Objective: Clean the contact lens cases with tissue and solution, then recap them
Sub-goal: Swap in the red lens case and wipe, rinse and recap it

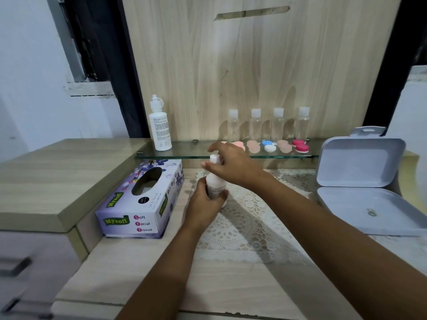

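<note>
A small white solution bottle [216, 181] stands upright over the lace mat, gripped round its body by my left hand [204, 202]. My right hand [228, 165] is at its cap [215, 158], fingers curled round the top. Several contact lens cases lie capped on the glass shelf [175, 155]: peach ones [253, 145], a blue and white one [268, 145], a red one [300, 145]. My right hand partly hides a pink case [239, 144]. The Mysoft tissue box [141, 202] lies left of my hands.
A taller white solution bottle [160, 125] stands at the shelf's left end. Several clear small bottles [278, 124] line the wooden back panel. An open grey plastic box [360, 188] sits at the right. A lace mat [249, 218] covers the counter; a raised wooden top [57, 181] lies left.
</note>
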The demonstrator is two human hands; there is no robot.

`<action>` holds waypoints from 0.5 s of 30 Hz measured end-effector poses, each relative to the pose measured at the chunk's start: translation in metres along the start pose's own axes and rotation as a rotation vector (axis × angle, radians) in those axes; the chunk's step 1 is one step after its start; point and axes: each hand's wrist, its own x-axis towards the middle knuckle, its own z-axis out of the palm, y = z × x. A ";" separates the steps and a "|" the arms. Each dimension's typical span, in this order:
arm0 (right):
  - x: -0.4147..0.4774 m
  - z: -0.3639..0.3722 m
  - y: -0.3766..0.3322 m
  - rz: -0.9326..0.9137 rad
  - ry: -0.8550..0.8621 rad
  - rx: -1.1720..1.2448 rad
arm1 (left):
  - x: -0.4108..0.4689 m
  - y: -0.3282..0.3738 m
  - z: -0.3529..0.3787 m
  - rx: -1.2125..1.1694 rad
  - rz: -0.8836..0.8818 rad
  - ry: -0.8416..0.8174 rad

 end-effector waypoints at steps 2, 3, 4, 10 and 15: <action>-0.004 -0.003 -0.001 -0.014 -0.058 0.130 | 0.000 0.000 0.000 0.002 0.001 0.001; -0.006 -0.004 -0.001 -0.017 -0.082 0.175 | -0.001 0.000 0.000 0.006 0.002 0.000; -0.007 -0.005 -0.001 -0.016 -0.094 0.194 | -0.001 0.000 0.000 0.009 0.001 -0.002; -0.002 0.003 0.001 0.007 0.030 -0.009 | 0.000 0.001 0.001 0.014 0.000 -0.014; -0.005 0.003 0.001 -0.024 0.073 -0.076 | -0.001 0.001 0.001 0.009 0.002 -0.012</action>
